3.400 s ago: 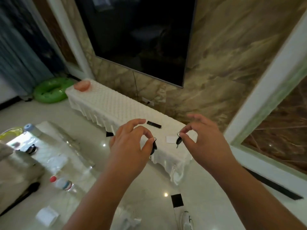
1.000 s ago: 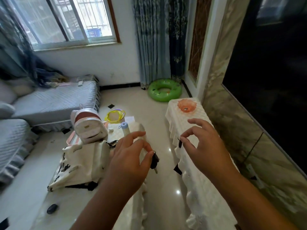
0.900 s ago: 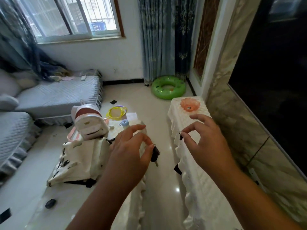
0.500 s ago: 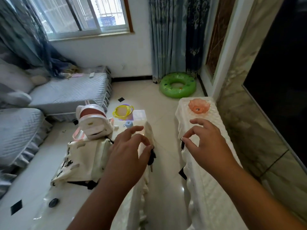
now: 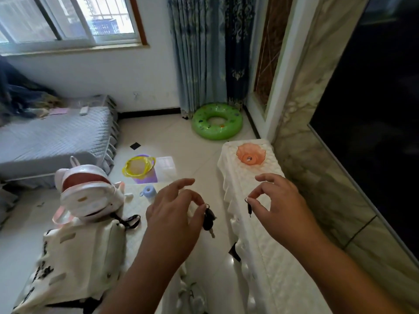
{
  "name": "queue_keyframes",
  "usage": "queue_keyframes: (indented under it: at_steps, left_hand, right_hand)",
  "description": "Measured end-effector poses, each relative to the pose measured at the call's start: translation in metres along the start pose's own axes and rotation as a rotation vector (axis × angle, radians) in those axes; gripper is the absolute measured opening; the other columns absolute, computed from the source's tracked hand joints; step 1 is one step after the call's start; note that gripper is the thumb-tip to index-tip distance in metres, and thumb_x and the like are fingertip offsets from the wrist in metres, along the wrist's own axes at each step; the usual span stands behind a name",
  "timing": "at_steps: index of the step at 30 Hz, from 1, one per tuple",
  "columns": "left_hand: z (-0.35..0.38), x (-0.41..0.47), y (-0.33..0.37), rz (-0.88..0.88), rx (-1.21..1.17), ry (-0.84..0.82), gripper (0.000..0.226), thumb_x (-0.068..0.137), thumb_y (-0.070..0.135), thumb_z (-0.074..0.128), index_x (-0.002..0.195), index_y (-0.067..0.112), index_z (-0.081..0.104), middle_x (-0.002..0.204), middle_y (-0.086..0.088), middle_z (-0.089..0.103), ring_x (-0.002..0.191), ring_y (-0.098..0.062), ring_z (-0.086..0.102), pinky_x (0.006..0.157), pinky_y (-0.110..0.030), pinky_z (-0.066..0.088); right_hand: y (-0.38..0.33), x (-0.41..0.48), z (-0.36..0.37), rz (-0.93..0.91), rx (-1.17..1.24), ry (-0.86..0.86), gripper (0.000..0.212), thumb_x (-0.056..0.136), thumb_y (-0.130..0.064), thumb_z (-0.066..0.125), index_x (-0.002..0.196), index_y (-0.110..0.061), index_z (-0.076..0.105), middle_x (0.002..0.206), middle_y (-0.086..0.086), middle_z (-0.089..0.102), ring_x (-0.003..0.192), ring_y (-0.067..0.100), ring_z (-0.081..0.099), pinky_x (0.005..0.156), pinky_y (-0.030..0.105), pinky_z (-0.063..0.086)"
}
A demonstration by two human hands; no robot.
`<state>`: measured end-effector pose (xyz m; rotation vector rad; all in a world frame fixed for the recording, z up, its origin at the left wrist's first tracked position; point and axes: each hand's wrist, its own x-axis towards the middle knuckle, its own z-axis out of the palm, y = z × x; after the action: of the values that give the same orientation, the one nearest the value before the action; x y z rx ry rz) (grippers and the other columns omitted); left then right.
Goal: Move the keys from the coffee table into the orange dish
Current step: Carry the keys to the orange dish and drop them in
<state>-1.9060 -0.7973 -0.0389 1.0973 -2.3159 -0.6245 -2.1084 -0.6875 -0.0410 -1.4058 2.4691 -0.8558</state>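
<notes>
- My left hand [image 5: 172,214] pinches a key bunch [image 5: 208,219]; my right hand [image 5: 278,207] pinches a single key [image 5: 249,208].
- I should bring both low over the dish [image 5: 250,152] (right of centre) before letting go.

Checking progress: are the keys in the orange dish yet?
Out. The left hand pinches a key bunch, the right hand a small key, both short of the orange dish.

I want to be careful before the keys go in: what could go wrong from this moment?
1. The left hand only pinches the key bunch above the bare floor; it may slip and fall.
2. The right hand holds the small key by a thin pinch too.
3. The orange dish looks shallow and sits at the far end of the covered cabinet; tossed keys could bounce out.
</notes>
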Motion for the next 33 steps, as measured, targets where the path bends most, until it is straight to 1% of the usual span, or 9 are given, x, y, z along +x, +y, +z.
queue_keyframes:
  at_steps: [3, 7, 10, 14, 19, 23, 28, 31, 33]
  left_hand:
    - [0.003, 0.039, -0.024, 0.010, 0.006, -0.005, 0.012, 0.083, 0.034, 0.066, 0.083, 0.039, 0.056, 0.133, 0.021, 0.049, 0.126, -0.009, 0.041, 0.095, -0.042, 0.032]
    - [0.001, 0.094, -0.057, -0.010, -0.011, -0.016, 0.005, 0.083, 0.035, 0.063, 0.083, 0.038, 0.058, 0.134, 0.024, 0.047, 0.129, -0.004, 0.035, 0.093, -0.036, 0.023]
    - [-0.002, 0.134, -0.080, 0.009, -0.003, -0.017, 0.007, 0.084, 0.033, 0.065, 0.083, 0.038, 0.059, 0.133, 0.024, 0.046, 0.128, -0.003, 0.035, 0.090, -0.035, 0.024]
    - [-0.004, 0.182, -0.104, 0.036, -0.007, -0.025, 0.007, 0.084, 0.035, 0.063, 0.084, 0.039, 0.057, 0.134, 0.023, 0.046, 0.127, -0.008, 0.038, 0.093, -0.040, 0.031]
    - [-0.002, 0.228, -0.123, 0.042, -0.007, -0.030, 0.005, 0.085, 0.040, 0.058, 0.084, 0.043, 0.054, 0.135, 0.026, 0.043, 0.130, -0.005, 0.035, 0.091, -0.038, 0.026]
    - [0.006, 0.271, -0.137, 0.016, 0.007, -0.029, 0.008, 0.084, 0.037, 0.061, 0.085, 0.042, 0.055, 0.135, 0.026, 0.044, 0.130, -0.006, 0.035, 0.089, -0.038, 0.026]
    - [0.021, 0.339, -0.147, -0.015, 0.067, -0.006, 0.010, 0.083, 0.034, 0.066, 0.085, 0.040, 0.059, 0.134, 0.024, 0.046, 0.129, -0.009, 0.038, 0.095, -0.042, 0.032]
    - [0.033, 0.392, -0.146, -0.017, 0.122, -0.001, 0.008, 0.083, 0.035, 0.065, 0.084, 0.039, 0.058, 0.134, 0.024, 0.045, 0.126, -0.009, 0.039, 0.092, -0.040, 0.032]
    - [0.038, 0.430, -0.142, -0.025, 0.135, 0.003, 0.009, 0.084, 0.036, 0.065, 0.084, 0.040, 0.057, 0.135, 0.024, 0.045, 0.126, -0.010, 0.041, 0.091, -0.041, 0.032]
  right_hand:
    - [-0.010, 0.038, 0.014, 0.017, -0.015, -0.012, 0.009, 0.085, -0.038, 0.069, 0.078, -0.039, 0.063, 0.129, -0.017, 0.053, 0.120, 0.009, 0.044, 0.099, 0.039, 0.041]
    - [-0.033, 0.097, 0.036, 0.009, -0.033, -0.015, 0.009, 0.085, -0.035, 0.069, 0.079, -0.038, 0.063, 0.129, -0.018, 0.053, 0.122, 0.009, 0.043, 0.099, 0.040, 0.040]
    - [-0.049, 0.137, 0.055, 0.025, -0.034, -0.004, 0.009, 0.086, -0.034, 0.069, 0.080, -0.037, 0.063, 0.130, -0.015, 0.054, 0.122, 0.011, 0.045, 0.100, 0.042, 0.041]
    - [-0.059, 0.178, 0.075, 0.004, -0.032, 0.009, 0.006, 0.085, -0.033, 0.069, 0.081, -0.035, 0.064, 0.129, -0.017, 0.053, 0.121, 0.009, 0.044, 0.094, 0.040, 0.043]
    - [-0.060, 0.223, 0.089, 0.001, -0.054, -0.004, 0.005, 0.085, -0.034, 0.068, 0.083, -0.035, 0.064, 0.129, -0.017, 0.053, 0.121, 0.008, 0.043, 0.090, 0.031, 0.037]
    - [-0.056, 0.277, 0.101, -0.018, -0.028, 0.002, 0.004, 0.084, -0.031, 0.069, 0.082, -0.032, 0.065, 0.127, -0.014, 0.055, 0.123, 0.009, 0.043, 0.093, 0.036, 0.038]
    - [-0.044, 0.361, 0.119, -0.052, -0.001, -0.006, 0.005, 0.083, -0.033, 0.069, 0.080, -0.033, 0.065, 0.124, -0.016, 0.055, 0.120, 0.008, 0.044, 0.086, 0.022, 0.017]
    - [-0.030, 0.421, 0.122, -0.076, 0.065, -0.013, 0.005, 0.083, -0.033, 0.069, 0.080, -0.032, 0.064, 0.125, -0.015, 0.055, 0.120, 0.011, 0.046, 0.094, 0.036, 0.036]
    - [-0.023, 0.466, 0.120, -0.085, 0.084, 0.002, 0.006, 0.083, -0.032, 0.070, 0.080, -0.032, 0.065, 0.125, -0.013, 0.055, 0.118, 0.014, 0.046, 0.094, 0.042, 0.041]
